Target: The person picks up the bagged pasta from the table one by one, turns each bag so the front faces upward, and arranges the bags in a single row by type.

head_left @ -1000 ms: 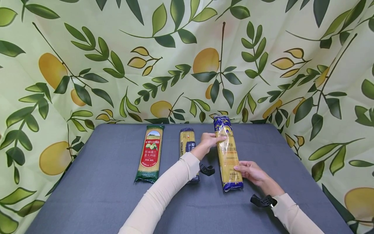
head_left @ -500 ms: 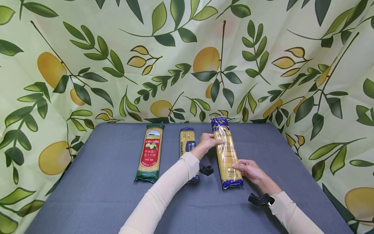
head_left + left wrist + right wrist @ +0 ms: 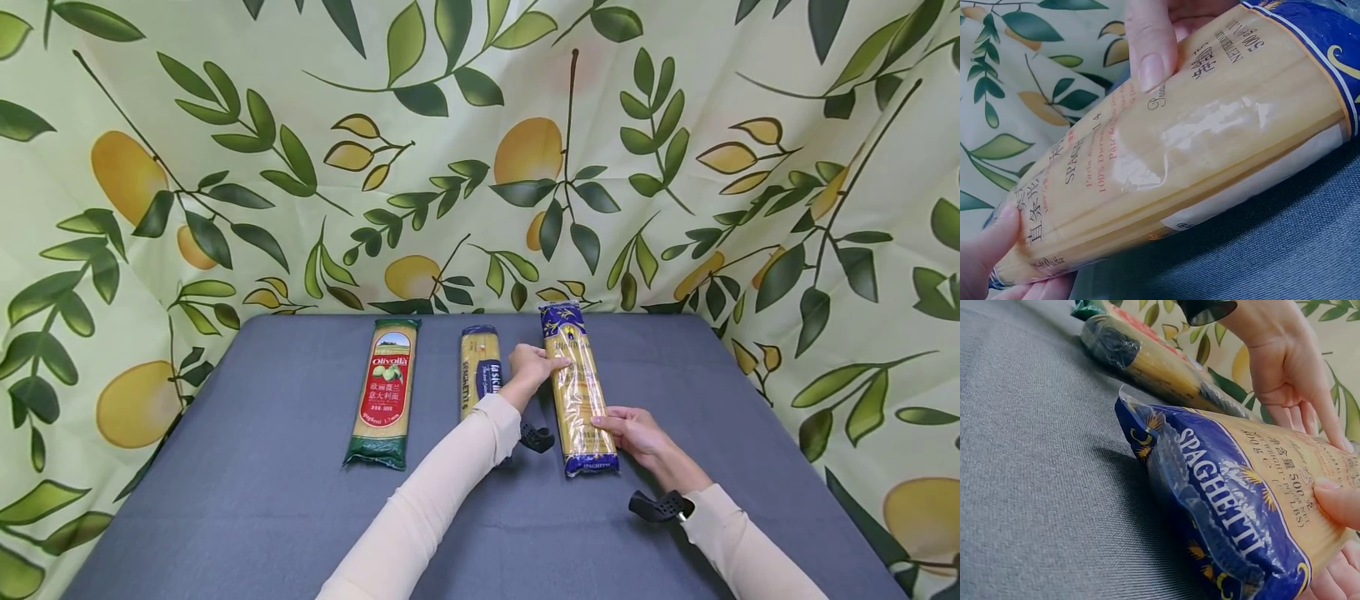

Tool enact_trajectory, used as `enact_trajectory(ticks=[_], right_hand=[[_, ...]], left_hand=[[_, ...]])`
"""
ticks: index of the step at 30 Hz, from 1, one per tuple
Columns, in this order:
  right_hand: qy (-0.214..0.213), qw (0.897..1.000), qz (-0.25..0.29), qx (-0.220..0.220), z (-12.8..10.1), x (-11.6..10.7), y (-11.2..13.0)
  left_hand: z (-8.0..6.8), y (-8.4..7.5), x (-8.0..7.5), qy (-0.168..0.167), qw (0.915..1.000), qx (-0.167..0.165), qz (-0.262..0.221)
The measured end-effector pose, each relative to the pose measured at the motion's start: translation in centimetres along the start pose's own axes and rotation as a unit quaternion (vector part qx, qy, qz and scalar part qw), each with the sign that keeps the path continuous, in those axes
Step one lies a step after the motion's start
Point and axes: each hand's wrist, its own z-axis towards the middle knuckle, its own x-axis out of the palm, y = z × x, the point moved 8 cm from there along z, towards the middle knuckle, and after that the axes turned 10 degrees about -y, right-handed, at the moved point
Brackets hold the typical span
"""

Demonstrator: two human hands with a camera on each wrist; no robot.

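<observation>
A long blue-and-yellow spaghetti pack [image 3: 576,392] lies lengthwise on the grey table [image 3: 247,500], right of centre, tipped partly onto its side. My left hand [image 3: 553,364] grips its upper part, thumb on top. Near the pack's close end my right hand [image 3: 604,421] holds it, thumb over the top and fingers under. In the left wrist view the pack [image 3: 1197,144] fills the frame, with my left hand [image 3: 988,250] at the lower left. The right wrist view shows the blue end of the pack [image 3: 1229,519] printed SPAGHETTI, and my right hand's thumb [image 3: 1338,503] pressing on it.
Two more spaghetti packs lie parallel to the left: a yellow-and-blue pack [image 3: 480,371] in the middle and a green-and-red pack [image 3: 386,392] beyond it. A leaf-and-lemon cloth [image 3: 480,167] hangs behind and around the table. Black wrist mounts [image 3: 652,506] sit on both sleeves.
Both hands have rolled the blue-and-yellow pack about its length, so its printed face has turned away, and it has shifted slightly left and farther from me.
</observation>
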Motion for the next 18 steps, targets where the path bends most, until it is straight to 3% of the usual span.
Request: enact_trajectory(ticks=[10,18], right_hand=[[-0.041,0.999,-0.013,0.023,0.8,-0.5,0.4],[-0.044,0.998,-0.013,0.03,0.7,-0.5,-0.3]], left_hand=[[0.8,0.8,1.8,0.061,0.9978,-0.022,-0.014],[0.6,1.5,1.4,0.033,0.9988,-0.026,0.023]])
